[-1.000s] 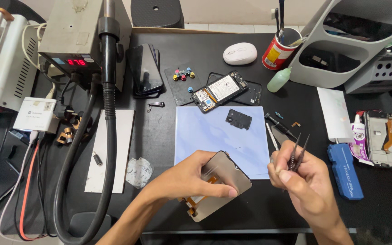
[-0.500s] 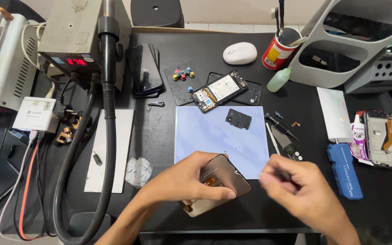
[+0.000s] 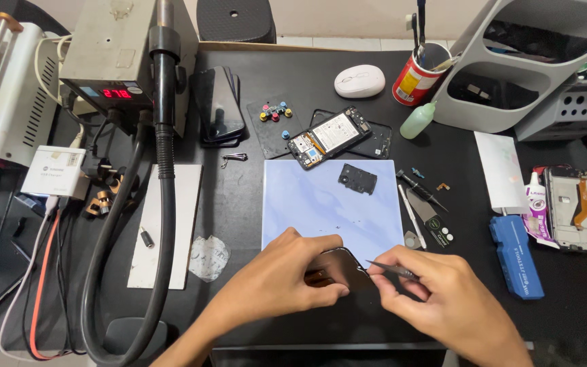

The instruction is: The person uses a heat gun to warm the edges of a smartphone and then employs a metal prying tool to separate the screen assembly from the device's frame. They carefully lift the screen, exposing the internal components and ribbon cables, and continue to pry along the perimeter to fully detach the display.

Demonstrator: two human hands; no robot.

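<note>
- Near the table's front edge, the left hand [image 3: 287, 282] curls its fingers over a dark phone screen [image 3: 338, 268] and pins it tilted above the black mat [image 3: 239, 197]; thumb and fingers are closed on its edges.
- Right hand [image 3: 436, 295] pinches tweezers [image 3: 390, 270] between thumb and forefinger, tips touching the screen's right edge; whether the tips grip anything is too small to tell.
- Done, as it looks: a phone body [image 3: 329, 137] lies opened beyond the blue pad [image 3: 331, 200], its insides showing, with a black cover plate [image 3: 358, 179] taken off and resting on the pad.
- Left, as I judge it: the screen is apart from the body, so the work at its edge and any reassembly remain.
- Screws with coloured heads sit on a small dark square [image 3: 273, 126] left of the phone body.
- Red can [image 3: 416, 75], far right, holds upright tools.
- Grey rack [image 3: 511, 64] beside it has two open bins with dark parts inside, hard to make out.
- Green squeeze bottle [image 3: 417, 121] stands just in front of the can.
</note>
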